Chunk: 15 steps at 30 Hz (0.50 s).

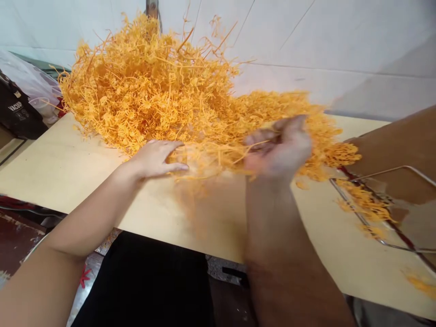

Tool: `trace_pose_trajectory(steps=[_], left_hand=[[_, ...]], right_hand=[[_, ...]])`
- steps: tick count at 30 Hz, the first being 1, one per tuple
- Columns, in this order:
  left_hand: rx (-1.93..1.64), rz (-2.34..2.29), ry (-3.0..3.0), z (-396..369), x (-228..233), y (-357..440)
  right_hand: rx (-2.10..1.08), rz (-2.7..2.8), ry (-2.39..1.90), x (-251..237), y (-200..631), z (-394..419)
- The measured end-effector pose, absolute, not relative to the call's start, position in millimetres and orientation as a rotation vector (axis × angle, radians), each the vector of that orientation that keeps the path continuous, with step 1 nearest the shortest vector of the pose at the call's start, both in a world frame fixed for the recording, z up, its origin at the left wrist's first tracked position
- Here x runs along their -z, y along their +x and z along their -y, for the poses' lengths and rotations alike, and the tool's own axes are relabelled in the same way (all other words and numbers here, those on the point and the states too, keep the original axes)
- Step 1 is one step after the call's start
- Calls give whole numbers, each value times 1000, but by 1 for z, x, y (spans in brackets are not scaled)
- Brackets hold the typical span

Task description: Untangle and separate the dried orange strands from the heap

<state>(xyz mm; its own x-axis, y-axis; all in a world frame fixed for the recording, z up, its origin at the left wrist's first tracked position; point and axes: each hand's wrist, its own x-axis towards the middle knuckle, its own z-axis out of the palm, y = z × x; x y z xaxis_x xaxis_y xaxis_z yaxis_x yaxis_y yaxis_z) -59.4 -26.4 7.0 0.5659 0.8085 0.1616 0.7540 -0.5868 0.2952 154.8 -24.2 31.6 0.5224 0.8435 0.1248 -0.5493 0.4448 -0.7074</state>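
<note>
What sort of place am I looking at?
Probably a small indoor workshop: a big heap of tangled orange pieces lies on a pale table, with what looks like cardboard to the right.

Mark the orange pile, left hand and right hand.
Orange pile [153,91]: head view, middle of the heap.
Left hand [153,157]: head view, back of hand.
Right hand [281,147]: head view, its blurred middle.

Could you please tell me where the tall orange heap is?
In the head view, the tall orange heap stands left of centre on the pale table, before the white wall and just beyond the left hand.
</note>
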Motion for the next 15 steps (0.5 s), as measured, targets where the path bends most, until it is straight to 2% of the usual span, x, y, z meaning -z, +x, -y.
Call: trace_pose_trajectory(steps=[6,15], left_hand=[[-380,-1631,2666,15,-5,-78],[-376,-1743,2624,2,3,-80]], right_hand=[[-942,197,-615,-40,187,24],[-1108,444,-564,-40,178,34]])
